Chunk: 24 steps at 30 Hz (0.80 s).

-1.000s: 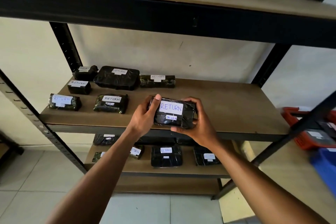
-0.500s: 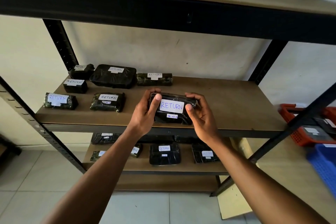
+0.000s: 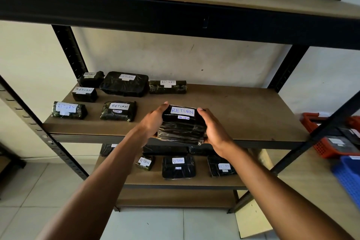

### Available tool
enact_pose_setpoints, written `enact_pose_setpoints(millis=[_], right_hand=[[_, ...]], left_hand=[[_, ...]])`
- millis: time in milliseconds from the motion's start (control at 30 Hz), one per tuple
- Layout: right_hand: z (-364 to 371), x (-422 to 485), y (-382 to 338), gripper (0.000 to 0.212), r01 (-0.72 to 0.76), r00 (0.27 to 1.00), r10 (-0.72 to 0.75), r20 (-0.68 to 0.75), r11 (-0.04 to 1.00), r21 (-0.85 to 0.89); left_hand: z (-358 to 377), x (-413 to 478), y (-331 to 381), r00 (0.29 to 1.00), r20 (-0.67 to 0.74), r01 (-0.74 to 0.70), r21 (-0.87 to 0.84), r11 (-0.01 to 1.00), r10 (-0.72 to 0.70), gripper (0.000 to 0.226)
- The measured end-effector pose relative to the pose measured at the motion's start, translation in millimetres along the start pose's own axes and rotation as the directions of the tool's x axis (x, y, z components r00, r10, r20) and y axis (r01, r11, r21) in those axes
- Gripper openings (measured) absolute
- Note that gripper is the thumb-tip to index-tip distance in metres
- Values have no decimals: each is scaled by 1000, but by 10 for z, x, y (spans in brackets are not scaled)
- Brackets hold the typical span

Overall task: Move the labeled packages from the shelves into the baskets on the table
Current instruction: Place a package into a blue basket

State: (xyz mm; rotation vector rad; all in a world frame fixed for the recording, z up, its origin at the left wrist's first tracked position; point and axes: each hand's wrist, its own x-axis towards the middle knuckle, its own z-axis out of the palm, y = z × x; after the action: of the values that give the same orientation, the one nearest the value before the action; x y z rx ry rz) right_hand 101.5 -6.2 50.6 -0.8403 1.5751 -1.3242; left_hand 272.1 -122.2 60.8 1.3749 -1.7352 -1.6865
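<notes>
So left hand (image 3: 153, 121) and right hand (image 3: 216, 132) each have a grip clamped on one end of the RETURN package (image 3: 182, 124), at the front edge of the shelf (image 3: 243, 115).

Arms stretch forward, left hand (image 3: 153, 122) and right hand (image 3: 214, 130) gripping, palms facing inward.

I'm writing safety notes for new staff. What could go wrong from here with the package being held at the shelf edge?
1. The package has glossy wrap, and the left hand and right hand grip only its sides; it could slip.
2. A slanting post crosses before the red basket; swinging right might clip it.
3. The blue basket sits beside the red, so missorting is possible.
</notes>
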Motion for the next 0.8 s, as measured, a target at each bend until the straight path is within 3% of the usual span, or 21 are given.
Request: enact_pose_setpoints(millis=[200, 400, 500, 600, 800], right_hand=[[90, -20, -126, 76, -110, 993, 114, 36, 988, -105], [142, -150, -298, 55, -75, 995, 82, 52, 988, -138], [147, -106, -267, 58, -61, 998, 60, -7, 992, -111], [121, -38, -156, 70, -13, 998, 8, -67, 998, -67], [49, -103, -28, 49, 105, 986, -116, -119, 990, -96]], left_hand=[[-56, -55, 49, 992, 110, 90, -232, 969, -66, 49], [-94, -106, 5, 993, 116, 19, -307, 951, 18, 57], [-48, -121, -9, 993, -6, -120, -227, 966, 122, 61], [40, -177, -17, 948, -87, -318, -153, 936, 308, 62], [171, -186, -96, 901, -120, -430, -125, 894, 416, 51]])
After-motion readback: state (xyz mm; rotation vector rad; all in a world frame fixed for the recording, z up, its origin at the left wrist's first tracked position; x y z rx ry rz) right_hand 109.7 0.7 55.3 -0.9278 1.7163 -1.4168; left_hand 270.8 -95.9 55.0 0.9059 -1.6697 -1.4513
